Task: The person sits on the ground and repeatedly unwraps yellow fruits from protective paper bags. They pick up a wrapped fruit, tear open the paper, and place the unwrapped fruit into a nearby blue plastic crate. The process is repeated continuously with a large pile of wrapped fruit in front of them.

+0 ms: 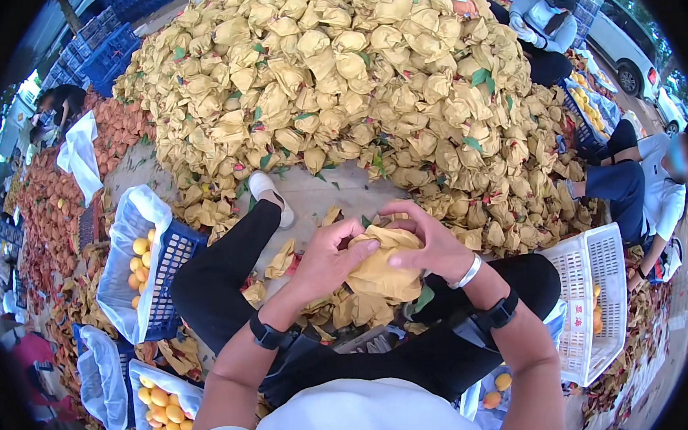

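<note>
Between my hands, above my lap, is a crumpled yellow-brown paper fruit bag. My left hand grips its left side, thumb pressed on the paper. From the right, my right hand curls its fingers around the top of the bag, with the thumb on its front. What the bag contains is hidden. More crumpled paper bags lie below it between my legs. In front rises a large heap of similar paper-wrapped bundles, with green leaves scattered through it.
At left stands a lined blue crate holding round yellow-orange fruit; more lined crates of fruit are lower left. A white perforated crate bearing writing stands right. Seated people work at right beside the heap.
</note>
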### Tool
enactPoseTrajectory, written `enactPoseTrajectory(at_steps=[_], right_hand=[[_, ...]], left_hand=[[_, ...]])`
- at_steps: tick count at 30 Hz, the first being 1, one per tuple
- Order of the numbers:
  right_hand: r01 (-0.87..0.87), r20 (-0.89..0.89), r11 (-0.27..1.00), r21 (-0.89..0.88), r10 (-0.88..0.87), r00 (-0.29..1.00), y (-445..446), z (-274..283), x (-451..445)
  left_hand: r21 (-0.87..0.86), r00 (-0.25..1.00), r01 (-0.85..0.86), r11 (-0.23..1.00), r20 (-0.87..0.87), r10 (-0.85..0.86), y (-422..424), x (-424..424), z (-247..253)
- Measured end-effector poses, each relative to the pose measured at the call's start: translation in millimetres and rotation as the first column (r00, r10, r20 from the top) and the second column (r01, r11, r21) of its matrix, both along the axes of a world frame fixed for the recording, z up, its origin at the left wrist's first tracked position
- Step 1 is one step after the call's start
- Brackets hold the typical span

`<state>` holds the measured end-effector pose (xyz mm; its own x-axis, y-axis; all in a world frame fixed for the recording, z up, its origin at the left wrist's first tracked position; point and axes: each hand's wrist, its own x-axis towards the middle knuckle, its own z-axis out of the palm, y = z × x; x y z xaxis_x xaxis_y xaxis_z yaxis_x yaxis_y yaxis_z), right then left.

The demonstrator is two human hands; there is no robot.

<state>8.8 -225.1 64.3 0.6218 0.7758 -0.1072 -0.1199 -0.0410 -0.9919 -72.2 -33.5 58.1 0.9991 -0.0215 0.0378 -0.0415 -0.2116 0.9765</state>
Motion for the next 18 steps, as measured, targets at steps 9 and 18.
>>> enactPoseTrajectory(at_steps=[9,18], right_hand=[[0.518,-0.514,0.853,-0.071,-0.476,0.714,-16,-66,-52],[0.861,-0.855,0.499,-0.102,-0.486,0.181,-40,-66,-23]], left_hand=[[0.525,0.749,0.005,0.851,0.563,-0.351,-57,-6,-8],[0.619,0.498,0.058,0.784,0.662,-0.560,-62,-45,-30]])
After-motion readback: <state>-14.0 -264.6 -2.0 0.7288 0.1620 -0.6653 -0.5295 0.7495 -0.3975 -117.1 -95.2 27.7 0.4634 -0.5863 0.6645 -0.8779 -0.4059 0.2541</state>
